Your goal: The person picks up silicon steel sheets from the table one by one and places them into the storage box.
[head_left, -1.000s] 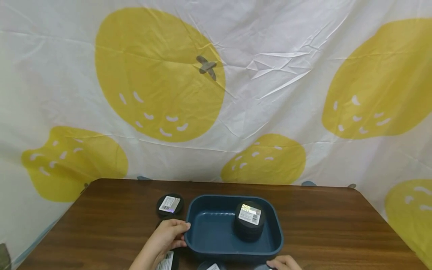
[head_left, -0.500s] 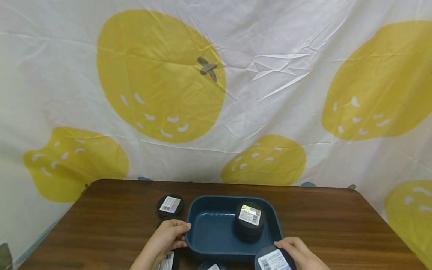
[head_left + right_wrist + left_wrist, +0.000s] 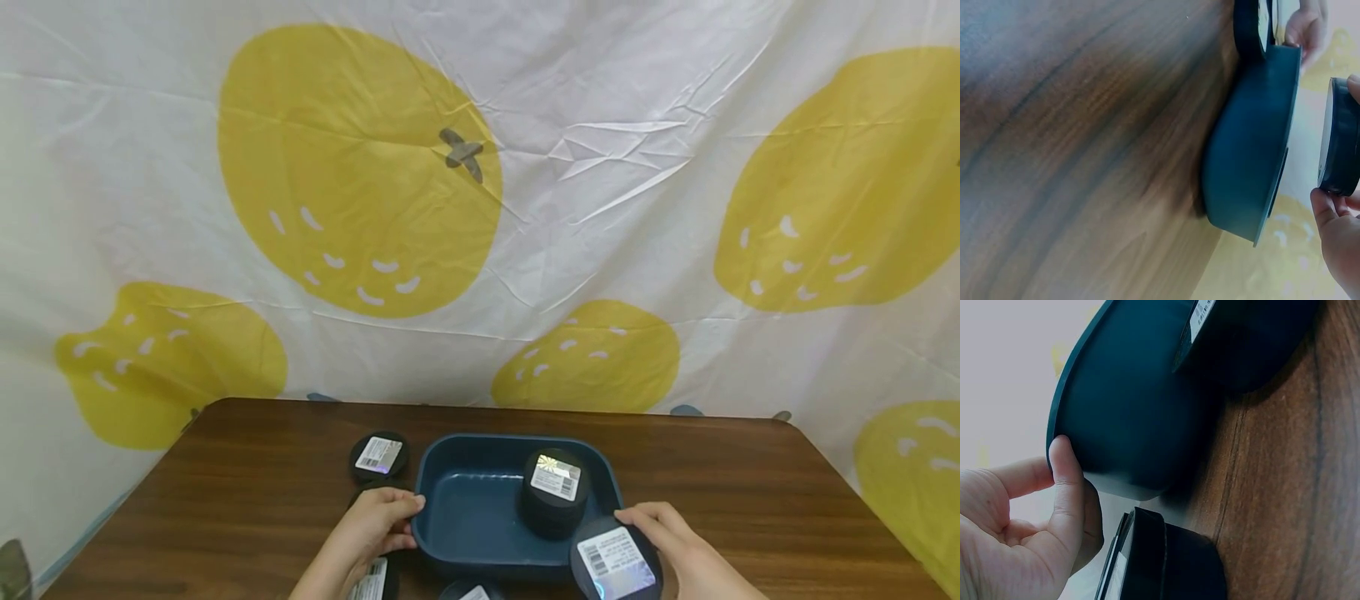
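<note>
A dark blue rectangular plastic tub [image 3: 450, 525] stands mid-table in the head view. My left hand [image 3: 367, 525] pinches its left rim, thumb on one side and fingers on the other, as the left wrist view shows. Beyond the tub's front right corner, my right hand [image 3: 678, 550] grips a flat round black container [image 3: 618, 562] with a white barcode label. The right wrist view has this round container [image 3: 1340, 137] raised off the table, apart from the tub. Inside the tub, on its right side, sits a stack of similar black round containers [image 3: 553, 512].
More labelled black round containers lie around the tub: one at the back left [image 3: 378, 457], one partly behind my left hand [image 3: 371, 581], one at the front [image 3: 472, 591]. Brown wooden table [image 3: 750, 500] extends either side. A lemon-print cloth [image 3: 600, 208] hangs behind.
My right hand has come up from the bottom edge with the round container, rising beside the tub's front right corner. The left hand keeps its hold on the rim.
</note>
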The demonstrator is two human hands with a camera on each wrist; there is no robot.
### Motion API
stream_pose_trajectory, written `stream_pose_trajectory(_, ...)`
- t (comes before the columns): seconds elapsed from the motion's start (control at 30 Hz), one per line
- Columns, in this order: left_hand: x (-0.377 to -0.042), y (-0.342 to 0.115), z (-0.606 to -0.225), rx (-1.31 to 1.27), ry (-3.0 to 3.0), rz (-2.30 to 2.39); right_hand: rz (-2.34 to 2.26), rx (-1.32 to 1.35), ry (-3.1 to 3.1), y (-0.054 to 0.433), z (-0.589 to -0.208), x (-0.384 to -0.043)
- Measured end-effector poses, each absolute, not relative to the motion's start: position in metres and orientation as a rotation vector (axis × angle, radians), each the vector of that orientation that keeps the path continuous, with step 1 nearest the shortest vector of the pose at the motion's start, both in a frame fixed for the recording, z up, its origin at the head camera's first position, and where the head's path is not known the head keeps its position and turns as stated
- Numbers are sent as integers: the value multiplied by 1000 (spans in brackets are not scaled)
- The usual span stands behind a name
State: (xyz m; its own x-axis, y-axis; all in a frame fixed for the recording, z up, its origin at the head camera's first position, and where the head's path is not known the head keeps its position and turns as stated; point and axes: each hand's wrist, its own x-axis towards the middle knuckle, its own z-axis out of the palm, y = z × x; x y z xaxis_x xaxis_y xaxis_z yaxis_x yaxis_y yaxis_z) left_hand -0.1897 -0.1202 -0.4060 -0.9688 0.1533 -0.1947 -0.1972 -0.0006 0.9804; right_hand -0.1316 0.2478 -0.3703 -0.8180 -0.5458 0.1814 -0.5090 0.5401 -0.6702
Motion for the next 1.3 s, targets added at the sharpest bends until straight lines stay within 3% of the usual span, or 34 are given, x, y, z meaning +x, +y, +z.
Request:
stream_pose_trajectory(1.03, -190, -121, -404, -45, 2038, 2035, -960, -794, 3124, 227, -348, -154)
stream_pose_trajectory(1.3, -190, -122, -406, 13, 2020, 2035, -967, -592, 3054, 221, -342, -166)
